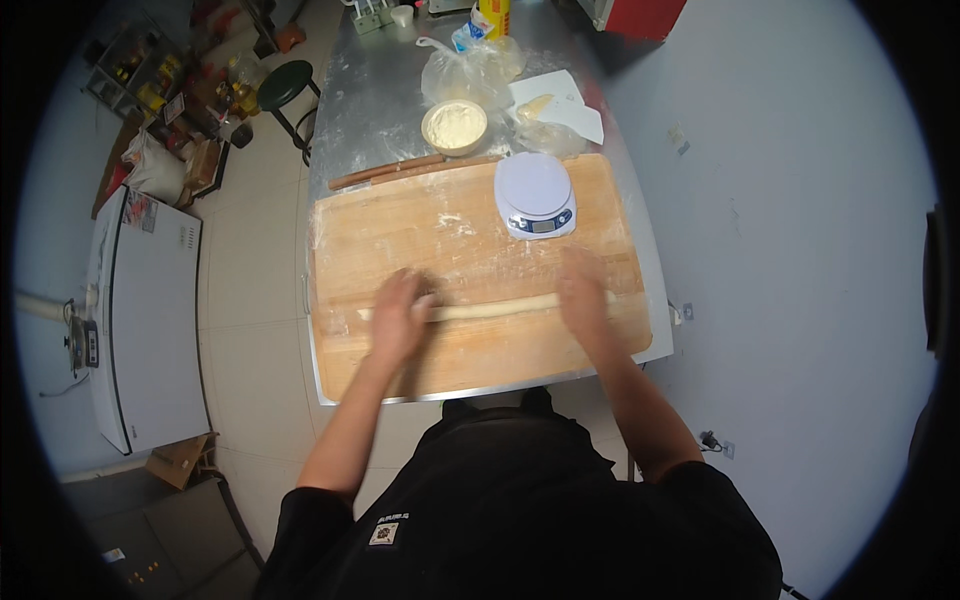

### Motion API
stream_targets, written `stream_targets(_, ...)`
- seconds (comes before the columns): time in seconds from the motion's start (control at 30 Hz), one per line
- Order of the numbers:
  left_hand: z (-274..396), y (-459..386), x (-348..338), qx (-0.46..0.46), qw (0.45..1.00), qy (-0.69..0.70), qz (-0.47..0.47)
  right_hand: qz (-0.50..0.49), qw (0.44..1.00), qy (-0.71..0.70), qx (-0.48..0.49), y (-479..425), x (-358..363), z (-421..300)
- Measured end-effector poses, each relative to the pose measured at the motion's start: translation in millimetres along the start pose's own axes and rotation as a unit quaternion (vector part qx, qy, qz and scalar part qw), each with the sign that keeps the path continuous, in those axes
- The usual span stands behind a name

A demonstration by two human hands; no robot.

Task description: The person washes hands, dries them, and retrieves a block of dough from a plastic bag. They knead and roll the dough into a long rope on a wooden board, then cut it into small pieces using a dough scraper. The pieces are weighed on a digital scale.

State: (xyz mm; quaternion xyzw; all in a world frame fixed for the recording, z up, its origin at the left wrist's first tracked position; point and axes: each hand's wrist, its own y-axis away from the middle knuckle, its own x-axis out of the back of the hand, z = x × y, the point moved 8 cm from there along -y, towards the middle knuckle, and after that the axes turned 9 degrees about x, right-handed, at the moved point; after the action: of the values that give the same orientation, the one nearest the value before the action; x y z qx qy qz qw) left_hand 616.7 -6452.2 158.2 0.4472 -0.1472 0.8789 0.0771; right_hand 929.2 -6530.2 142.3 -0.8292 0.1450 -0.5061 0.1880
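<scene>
A long, thin rope of pale dough lies crosswise on a floured wooden board. My left hand rests over the rope near its left end, thumb apart from the fingers. Over the right part of the rope is my right hand, its fingers pointing away from me and blurred. Both palms face down, and neither hand is closed around the dough. Short ends of the rope show beyond each hand. Toward the board's far right stands a white digital kitchen scale with a bare top.
Behind the board are wooden rolling pins, a bowl of flour, plastic bags and white paper. The steel table runs close along a wall on the right. A stool and chest freezer stand left.
</scene>
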Motion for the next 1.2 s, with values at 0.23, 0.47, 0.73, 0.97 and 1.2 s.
stream_targets(0.23, 79, 67, -113, -0.116, 0.974, -0.104, -0.167, -0.262, 0.953, 0.068, 0.136, 42, -41, -69)
stream_targets(0.47, 46, 69, -98, -0.106, 0.958, -0.178, -0.2, -0.279, 0.953, 0.069, 0.095, 70, -17, -43)
stream_targets(0.73, -6, 77, -51, -0.033, 0.965, -0.198, -0.171, -0.256, 0.96, 0.066, 0.088, 82, 8, -29)
stream_targets(0.97, -46, 57, -30, -0.026, 0.962, -0.227, -0.147, -0.236, 0.962, 0.117, 0.071, 74, 4, 6)
stream_targets(1.2, -64, 68, -12, -0.03, 0.957, -0.235, -0.166, -0.222, 0.968, 0.102, 0.065, 82, 12, 24)
